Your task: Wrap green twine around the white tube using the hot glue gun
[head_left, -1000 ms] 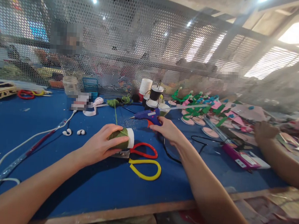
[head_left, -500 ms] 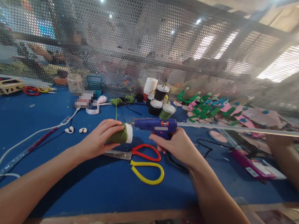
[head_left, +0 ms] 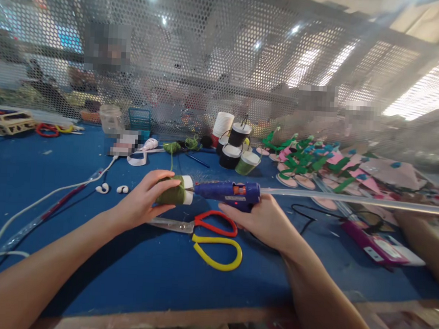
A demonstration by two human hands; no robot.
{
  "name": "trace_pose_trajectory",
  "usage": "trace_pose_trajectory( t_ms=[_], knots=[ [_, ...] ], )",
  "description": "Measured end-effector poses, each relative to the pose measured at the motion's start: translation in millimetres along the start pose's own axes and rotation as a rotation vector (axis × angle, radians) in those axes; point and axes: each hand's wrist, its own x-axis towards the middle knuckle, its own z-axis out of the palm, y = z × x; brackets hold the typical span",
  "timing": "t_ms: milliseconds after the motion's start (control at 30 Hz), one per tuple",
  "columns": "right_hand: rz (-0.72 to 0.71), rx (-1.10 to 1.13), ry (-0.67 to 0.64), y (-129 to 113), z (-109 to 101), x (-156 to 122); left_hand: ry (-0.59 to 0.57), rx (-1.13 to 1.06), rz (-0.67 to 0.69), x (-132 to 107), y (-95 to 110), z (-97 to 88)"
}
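My left hand (head_left: pixel 144 200) is closed around a small white cup wrapped in green material (head_left: pixel 176 191), held on its side above the blue table (head_left: pixel 132 278). A thin green stem rises from the cup. My right hand (head_left: pixel 264 221) grips a blue glue gun (head_left: pixel 229 191) with a long clear glue stick (head_left: pixel 350 198) trailing out to the right. The gun's nozzle touches the cup's white rim. Red and yellow handled scissors (head_left: pixel 212 235) lie on the table just below both hands.
Black, white and green cups (head_left: pixel 235 148) stand behind the hands. Green and pink cut pieces (head_left: pixel 308 162) cover the right side. A white cable (head_left: pixel 36 206), two white earbuds (head_left: pixel 111 189) and a pink packet (head_left: pixel 373 244) lie about. Another person's arm (head_left: pixel 421 239) rests at right. A mesh screen (head_left: pixel 210 61) backs the table.
My right hand picked the glue gun up from the table, swung it level and brought its nozzle left until it met the cup's rim. The left hand kept the cup nearly still.
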Motion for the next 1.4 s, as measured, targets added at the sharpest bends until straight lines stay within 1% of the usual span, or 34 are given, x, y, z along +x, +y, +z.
trace_pose_trajectory(
  t_ms=[133, 367, 600, 700, 867, 1100, 1267, 1400],
  knots=[
    [-0.025, -0.024, 0.008, 1, 1, 0, -0.005, 0.012, -0.001, 0, 0, 0.2],
    [-0.019, -0.077, 0.050, 2, 3, 2, -0.008, 0.006, 0.009, -1, 0, 1.7],
    [-0.050, -0.062, 0.026, 1, 0, -1, -0.005, 0.021, 0.032, 0, 0, 1.4],
    [-0.065, -0.060, 0.036, -1, -1, 0, -0.004, 0.024, 0.047, 1, 0, 0.7],
    [-0.032, -0.055, 0.073, -3, -1, 2, -0.015, 0.026, 0.096, 3, 2, -0.2],
    [0.019, -0.041, 0.062, 1, 0, 3, -0.004, 0.013, 0.110, 0, 1, 3.6],
    [0.014, -0.049, 0.058, 8, 2, 6, -0.006, 0.026, 0.135, 2, 3, 2.9],
    [0.019, -0.021, 0.066, 5, 3, 6, -0.014, 0.033, 0.152, 4, 5, 0.9]
  ],
)
